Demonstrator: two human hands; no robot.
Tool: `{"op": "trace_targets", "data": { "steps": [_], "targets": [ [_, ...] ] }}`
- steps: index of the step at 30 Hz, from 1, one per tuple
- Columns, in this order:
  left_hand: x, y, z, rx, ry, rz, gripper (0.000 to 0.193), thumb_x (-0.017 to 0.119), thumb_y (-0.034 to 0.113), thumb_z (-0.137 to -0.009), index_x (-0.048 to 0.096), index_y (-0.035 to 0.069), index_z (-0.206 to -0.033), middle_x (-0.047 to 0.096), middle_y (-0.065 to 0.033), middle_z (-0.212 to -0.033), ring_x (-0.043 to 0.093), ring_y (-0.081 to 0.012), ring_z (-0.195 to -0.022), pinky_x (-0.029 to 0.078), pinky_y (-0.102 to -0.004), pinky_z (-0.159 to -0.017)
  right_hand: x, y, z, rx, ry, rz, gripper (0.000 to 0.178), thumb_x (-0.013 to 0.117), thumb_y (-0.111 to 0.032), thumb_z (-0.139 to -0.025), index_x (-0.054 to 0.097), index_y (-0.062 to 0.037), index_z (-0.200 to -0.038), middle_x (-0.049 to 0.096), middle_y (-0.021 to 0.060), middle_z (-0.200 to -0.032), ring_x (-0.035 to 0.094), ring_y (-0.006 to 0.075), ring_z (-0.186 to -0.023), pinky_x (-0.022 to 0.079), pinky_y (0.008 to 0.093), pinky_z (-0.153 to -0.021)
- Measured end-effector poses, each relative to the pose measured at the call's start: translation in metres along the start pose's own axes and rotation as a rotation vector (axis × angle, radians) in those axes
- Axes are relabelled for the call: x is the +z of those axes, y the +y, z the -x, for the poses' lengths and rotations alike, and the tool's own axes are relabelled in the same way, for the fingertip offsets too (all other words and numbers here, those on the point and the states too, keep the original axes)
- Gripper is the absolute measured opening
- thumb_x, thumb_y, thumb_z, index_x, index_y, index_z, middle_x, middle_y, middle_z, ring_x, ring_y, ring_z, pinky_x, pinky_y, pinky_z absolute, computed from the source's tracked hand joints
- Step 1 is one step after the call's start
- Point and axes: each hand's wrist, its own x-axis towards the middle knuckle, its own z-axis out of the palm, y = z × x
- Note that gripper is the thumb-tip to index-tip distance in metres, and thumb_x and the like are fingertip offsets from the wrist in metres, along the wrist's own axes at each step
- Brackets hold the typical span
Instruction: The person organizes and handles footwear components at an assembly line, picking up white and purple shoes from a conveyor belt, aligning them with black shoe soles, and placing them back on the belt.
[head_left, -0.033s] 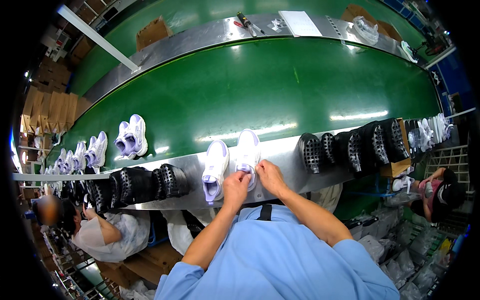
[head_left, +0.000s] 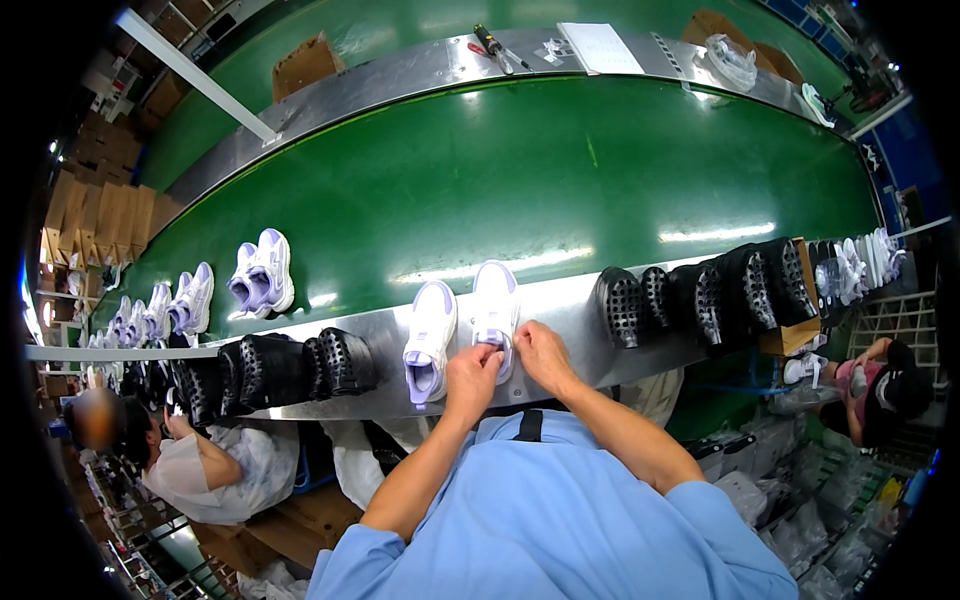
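A white and lavender sneaker (head_left: pixel 494 303) stands on the metal edge of the line, toe pointing away from me. At its heel opening, my left hand (head_left: pixel 472 383) is closed, thumb and fingers pinching the collar. My right hand (head_left: pixel 543 356) grips the right side of the same collar with bent fingers; its fingertips are partly hidden. Just left of it stands a matching sneaker (head_left: pixel 431 335), with neither hand on it.
A green conveyor belt (head_left: pixel 520 170) stretches beyond the metal edge. Black studded-soled shoes (head_left: pixel 345 362) lie to the left, more black shoes (head_left: pixel 708 300) to the right. Lavender sneakers (head_left: pixel 262 275) stand on the belt. At left a co-worker (head_left: pixel 215 465) sits close; another person (head_left: pixel 870 390) is far right.
The sneaker between my hands has shifted very slightly toward me. Both hands keep nearly the same place and hold.
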Motion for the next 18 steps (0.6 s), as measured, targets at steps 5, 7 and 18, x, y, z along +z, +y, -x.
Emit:
{"op": "trace_targets", "data": {
  "steps": [5, 7, 18],
  "targets": [
    [-0.021, 0.021, -0.005, 0.278, 0.171, -0.261, 0.014, 0.079, 0.010, -0.083, 0.070, 0.006, -0.092, 0.064, -0.0129, -0.085, 0.063, -0.0353, -0.083, 0.051, -0.0477, -0.073, -0.010, -0.026, 0.021, -0.012, 0.048, 0.063, 0.031, 0.069, -0.021, -0.092, 0.062, 0.0000, -0.115, 0.067, 0.0192, -0.104, 0.066, 0.0407, -0.099, 0.053, 0.0501, -0.086],
    [-0.019, 0.019, -0.008, 0.357, 0.190, -0.277, 0.015, 0.078, 0.008, -0.082, 0.069, 0.005, -0.094, 0.063, -0.0129, -0.086, 0.064, -0.0354, -0.083, 0.052, -0.0472, -0.073, -0.005, -0.040, 0.025, -0.088, 0.036, 0.099, 0.034, 0.070, -0.019, -0.092, 0.060, 0.0013, -0.118, 0.067, 0.0195, -0.104, 0.066, 0.0408, -0.097, 0.053, 0.0502, -0.085],
    [-0.035, 0.012, 0.004, 0.255, 0.039, -0.112, 0.028, 0.080, 0.009, -0.081, 0.067, 0.004, -0.106, 0.066, -0.0145, -0.090, 0.066, -0.0349, -0.086, 0.053, -0.0451, -0.075, 0.013, -0.037, 0.022, -0.118, 0.043, 0.255, 0.029, 0.066, -0.022, -0.096, 0.058, 0.0013, -0.110, 0.065, 0.0252, -0.104, 0.067, 0.0459, -0.093, 0.055, 0.0545, -0.080]
  ]
}}
